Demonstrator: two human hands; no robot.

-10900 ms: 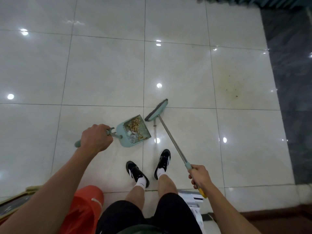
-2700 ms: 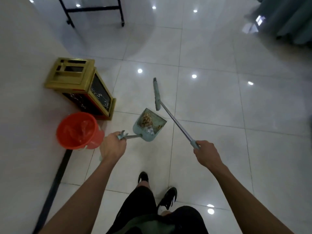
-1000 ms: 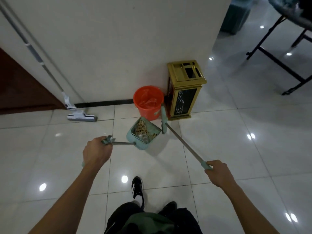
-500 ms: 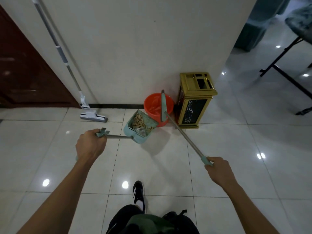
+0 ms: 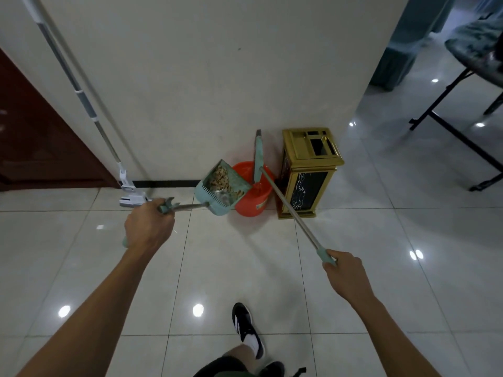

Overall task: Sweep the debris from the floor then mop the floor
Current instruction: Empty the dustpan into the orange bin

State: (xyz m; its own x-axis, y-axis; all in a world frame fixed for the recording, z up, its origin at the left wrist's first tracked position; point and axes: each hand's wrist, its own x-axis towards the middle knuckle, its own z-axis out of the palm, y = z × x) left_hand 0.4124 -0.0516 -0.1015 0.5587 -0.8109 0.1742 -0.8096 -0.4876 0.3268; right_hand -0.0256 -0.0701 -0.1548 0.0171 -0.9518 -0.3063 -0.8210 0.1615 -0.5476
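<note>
My left hand (image 5: 148,227) grips the handle of a teal dustpan (image 5: 221,193) that hangs in the air, loaded with brown debris (image 5: 219,176). The pan's far edge overlaps the left rim of an orange bucket (image 5: 251,201) by the wall. My right hand (image 5: 344,273) holds the end of a teal broom (image 5: 285,205); the broom's head (image 5: 257,155) stands upright over the bucket. A white flat mop (image 5: 130,195) leans against the wall to the left, its long pole running up and left.
A gold and black bin (image 5: 309,175) stands right of the bucket. A dark wooden door (image 5: 35,142) is at the left. Black folding table legs (image 5: 457,137) cross the floor at the right. My shoes (image 5: 249,333) are on glossy white tiles.
I have walked from the swept tiles to the wall. Over the last second the dustpan and broom head have risen and closed in on the orange bucket.
</note>
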